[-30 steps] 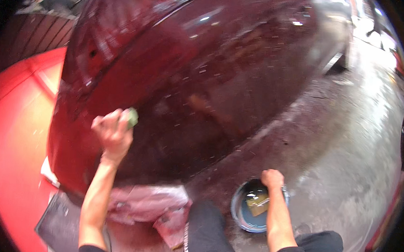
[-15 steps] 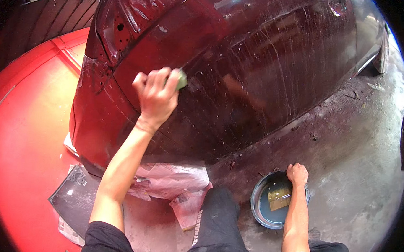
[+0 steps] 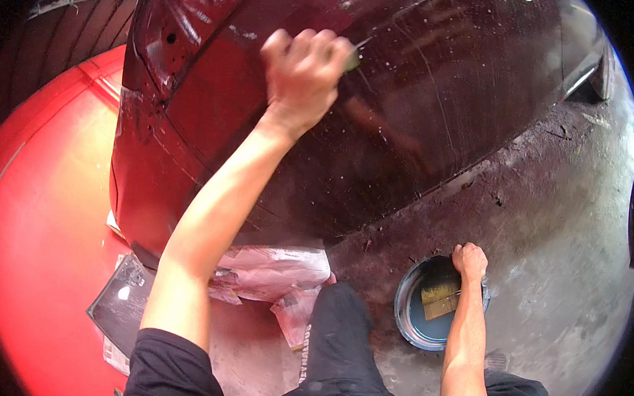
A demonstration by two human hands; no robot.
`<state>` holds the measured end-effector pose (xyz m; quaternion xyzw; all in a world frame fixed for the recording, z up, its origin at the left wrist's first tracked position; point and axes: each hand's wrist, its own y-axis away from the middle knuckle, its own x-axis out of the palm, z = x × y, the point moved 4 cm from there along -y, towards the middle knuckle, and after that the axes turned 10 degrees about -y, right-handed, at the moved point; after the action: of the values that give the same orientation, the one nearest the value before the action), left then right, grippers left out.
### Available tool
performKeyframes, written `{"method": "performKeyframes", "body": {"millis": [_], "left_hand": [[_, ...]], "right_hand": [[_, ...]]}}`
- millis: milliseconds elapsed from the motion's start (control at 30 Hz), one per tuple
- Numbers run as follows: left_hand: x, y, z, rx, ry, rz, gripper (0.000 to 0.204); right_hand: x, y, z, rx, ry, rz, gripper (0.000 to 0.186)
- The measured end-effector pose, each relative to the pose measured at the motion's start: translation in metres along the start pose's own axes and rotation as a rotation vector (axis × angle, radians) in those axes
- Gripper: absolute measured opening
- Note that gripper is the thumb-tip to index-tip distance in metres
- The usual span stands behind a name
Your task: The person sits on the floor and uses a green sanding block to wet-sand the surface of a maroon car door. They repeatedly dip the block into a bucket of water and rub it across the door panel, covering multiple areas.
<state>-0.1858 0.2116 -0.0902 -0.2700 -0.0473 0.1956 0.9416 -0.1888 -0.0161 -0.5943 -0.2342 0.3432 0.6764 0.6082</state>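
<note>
My left hand [image 3: 305,83] is closed around a small green block [image 3: 352,59], most of it hidden by my fingers. It is held against the wet dark red car panel [image 3: 362,157], which is streaked with drips and pale specks. Blur softens the hand and block. My right hand [image 3: 470,262] is curled closed at the far right rim of a round blue-grey basin [image 3: 405,324] on the floor. Inside the basin, a yellowish-tan piece [image 3: 440,302] lies in liquid.
Masking paper [image 3: 277,269] hangs below the panel, near my knee [image 3: 342,328]. A dark flat panel [image 3: 122,295] lies at the lower left, beside a large bright red surface [image 3: 39,234]. Dirt and debris [image 3: 498,201] lie on the concrete floor along the car's lower edge.
My left hand has moved up and to the right across the panel with the green block. My right hand remains at the basin's rim. The whole view has shifted slightly.
</note>
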Motion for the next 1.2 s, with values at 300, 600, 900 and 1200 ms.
{"method": "performKeyframes", "body": {"millis": [300,600,900,1200], "left_hand": [[0.000,0.013,0.001,-0.013,0.032,0.103,0.045],[0.038,-0.067,-0.038,-0.065,0.065,-0.012,0.024],[-0.076,0.163,0.062,-0.211,-0.088,0.301,0.049],[-0.020,0.058,0.009,-0.200,0.000,0.032,0.018]], "right_hand": [[0.009,-0.006,-0.010,0.029,0.010,0.052,0.047],[-0.001,0.001,0.000,0.071,-0.042,0.096,0.045],[0.009,-0.003,0.005,0.053,-0.004,0.146,0.048],[0.019,-0.008,-0.001,-0.039,0.051,0.075,0.049]]}}
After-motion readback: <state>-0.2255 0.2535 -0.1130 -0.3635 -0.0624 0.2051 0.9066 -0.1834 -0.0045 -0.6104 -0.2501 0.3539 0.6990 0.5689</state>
